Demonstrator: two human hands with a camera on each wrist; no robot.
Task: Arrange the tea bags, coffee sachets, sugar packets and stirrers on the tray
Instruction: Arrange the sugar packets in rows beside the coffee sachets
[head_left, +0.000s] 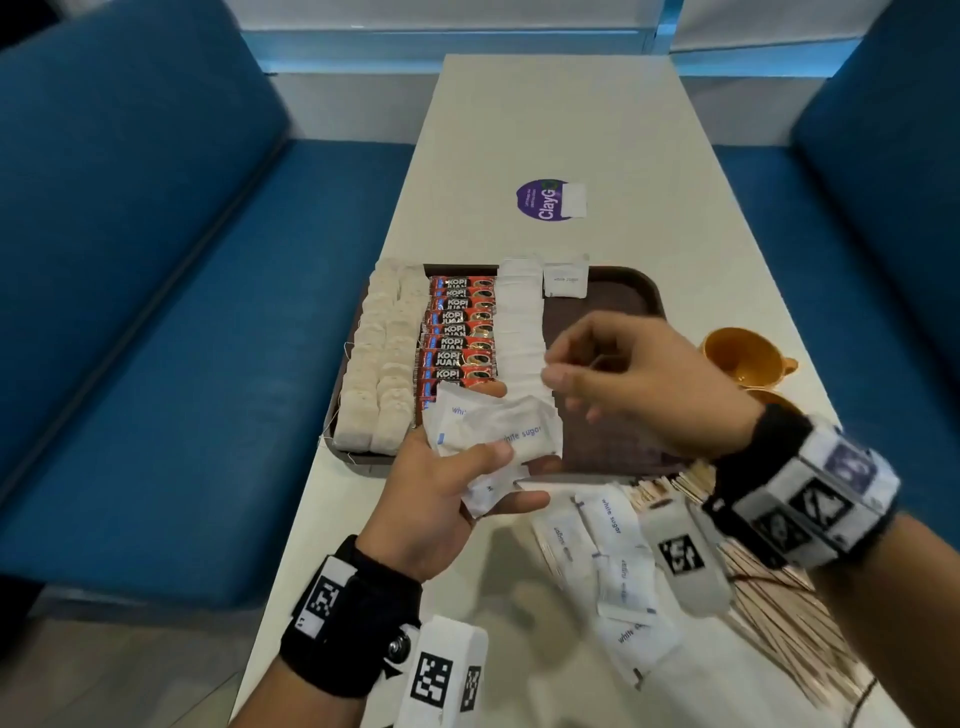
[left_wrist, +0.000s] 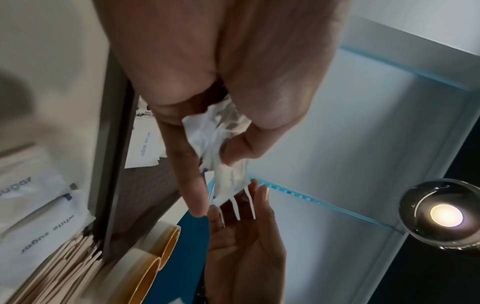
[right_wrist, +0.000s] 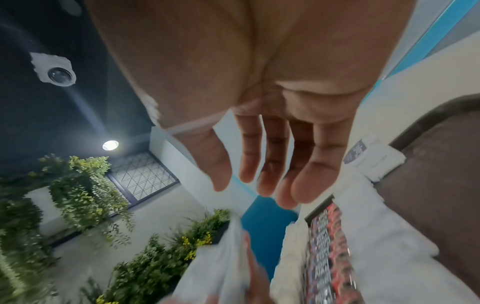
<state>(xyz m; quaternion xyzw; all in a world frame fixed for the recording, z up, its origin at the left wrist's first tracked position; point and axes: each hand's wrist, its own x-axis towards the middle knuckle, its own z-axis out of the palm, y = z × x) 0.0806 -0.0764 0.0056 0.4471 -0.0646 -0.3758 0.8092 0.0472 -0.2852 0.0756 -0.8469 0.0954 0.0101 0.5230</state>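
On the brown tray (head_left: 613, 312) lie two columns of tea bags (head_left: 379, 364), a column of red coffee sachets (head_left: 460, 332), a column of white sugar packets (head_left: 519, 322) and one single packet (head_left: 565, 280) at the far edge. My left hand (head_left: 511, 475) grips a bunch of sugar packets (head_left: 498, 426) above the tray's near edge; the left wrist view shows thumb and fingers pinching the bunch (left_wrist: 223, 144). My right hand (head_left: 561, 389) hovers just right of the bunch, fingers relaxed and empty, as the right wrist view (right_wrist: 249, 185) confirms.
Loose sugar packets (head_left: 618, 561) lie on the white table in front of the tray. Wooden stirrers (head_left: 779, 634) are heaped at the near right. Two orange cups (head_left: 743, 358) stand right of the tray. Blue benches (head_left: 156, 312) flank the table.
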